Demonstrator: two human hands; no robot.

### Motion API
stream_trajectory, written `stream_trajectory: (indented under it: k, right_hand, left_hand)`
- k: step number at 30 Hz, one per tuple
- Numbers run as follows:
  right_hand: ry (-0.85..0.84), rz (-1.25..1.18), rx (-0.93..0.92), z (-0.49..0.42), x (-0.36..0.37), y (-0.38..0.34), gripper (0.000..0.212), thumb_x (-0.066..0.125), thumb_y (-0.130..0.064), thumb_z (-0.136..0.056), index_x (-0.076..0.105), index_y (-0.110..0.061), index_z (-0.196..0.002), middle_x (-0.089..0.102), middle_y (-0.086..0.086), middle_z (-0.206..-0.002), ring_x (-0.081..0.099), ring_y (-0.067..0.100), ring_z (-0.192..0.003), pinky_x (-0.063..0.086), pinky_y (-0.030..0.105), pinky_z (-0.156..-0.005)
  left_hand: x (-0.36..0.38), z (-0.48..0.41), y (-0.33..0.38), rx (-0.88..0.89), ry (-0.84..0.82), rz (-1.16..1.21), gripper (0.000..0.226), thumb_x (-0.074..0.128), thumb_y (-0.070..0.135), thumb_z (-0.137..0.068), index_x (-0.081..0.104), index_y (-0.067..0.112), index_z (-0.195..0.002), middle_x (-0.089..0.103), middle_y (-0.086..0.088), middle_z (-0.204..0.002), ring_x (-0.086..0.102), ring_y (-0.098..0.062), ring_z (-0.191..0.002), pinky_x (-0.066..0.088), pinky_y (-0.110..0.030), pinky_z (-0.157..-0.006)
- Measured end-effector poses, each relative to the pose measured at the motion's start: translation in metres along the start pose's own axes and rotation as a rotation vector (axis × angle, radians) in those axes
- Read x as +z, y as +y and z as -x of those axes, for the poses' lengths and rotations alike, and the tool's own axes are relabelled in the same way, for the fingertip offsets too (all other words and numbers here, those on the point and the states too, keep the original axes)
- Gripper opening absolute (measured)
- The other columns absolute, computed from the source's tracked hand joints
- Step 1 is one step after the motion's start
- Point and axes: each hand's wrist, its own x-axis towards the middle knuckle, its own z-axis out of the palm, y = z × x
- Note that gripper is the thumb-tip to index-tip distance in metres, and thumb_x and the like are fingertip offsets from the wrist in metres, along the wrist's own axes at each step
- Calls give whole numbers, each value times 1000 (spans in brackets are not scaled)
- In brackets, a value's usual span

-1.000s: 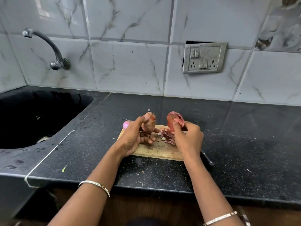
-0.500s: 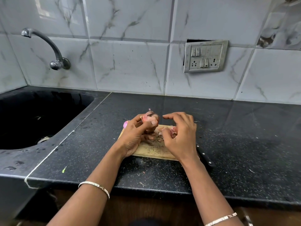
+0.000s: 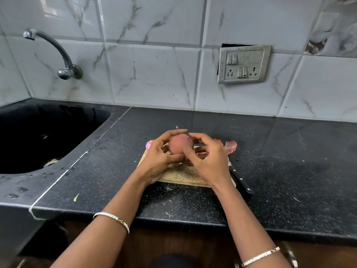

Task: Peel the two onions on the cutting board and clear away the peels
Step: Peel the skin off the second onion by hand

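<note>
Fingers of the left hand (image 3: 160, 157) and right hand (image 3: 210, 161) curl round one onion (image 3: 180, 145); half a second ago only the left held it. It sits just above the cutting board's (image 3: 181, 176) far end. A peeled onion (image 3: 148, 145) shows far left and a peel (image 3: 230, 147) lies far right.

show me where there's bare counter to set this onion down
Widest bare patch: counter right of the knife, up to the tiled wall. Also the strip between sink and cutting board. Crowded: around the board, with left hand, right hand, onion and peels.
</note>
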Motion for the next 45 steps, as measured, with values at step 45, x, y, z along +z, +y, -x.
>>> stream_trajectory:
  k: [45]
  right_hand:
    - [74,-305,232,5,-4,1,23,78,-9,-86,78,-16,-107,77,-18,-94,72,3,-94,56,45,-98]
  left_hand:
    - [0,1,-8,88,44,-269,73,89,19,-66,47,20,-126,55,-8,-131,72,-32,-102,61,-35,-82]
